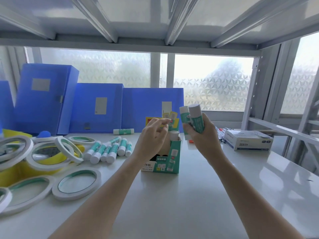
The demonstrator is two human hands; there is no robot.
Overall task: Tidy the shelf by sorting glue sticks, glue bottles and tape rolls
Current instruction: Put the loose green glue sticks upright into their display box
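My right hand (202, 133) grips two green-and-white glue sticks (193, 118) upright above the shelf. My left hand (153, 135) hovers over the green glue stick display box (172, 161), fingers loosely curled and holding nothing. One glue stick (174, 135) stands inside the box. Several more glue sticks (110, 150) lie in a row to the left, and a single one (123, 131) lies by the blue folders. White tape rolls (76, 183) are scattered at the left, some stacked on a yellow tape roll (46, 156).
Blue file boxes (96, 109) stand along the back of the white shelf (207, 195). A white paper-clip box (248, 140) sits at the right, next to a shelf upright (255, 100). The upper shelf's underside hangs low overhead.
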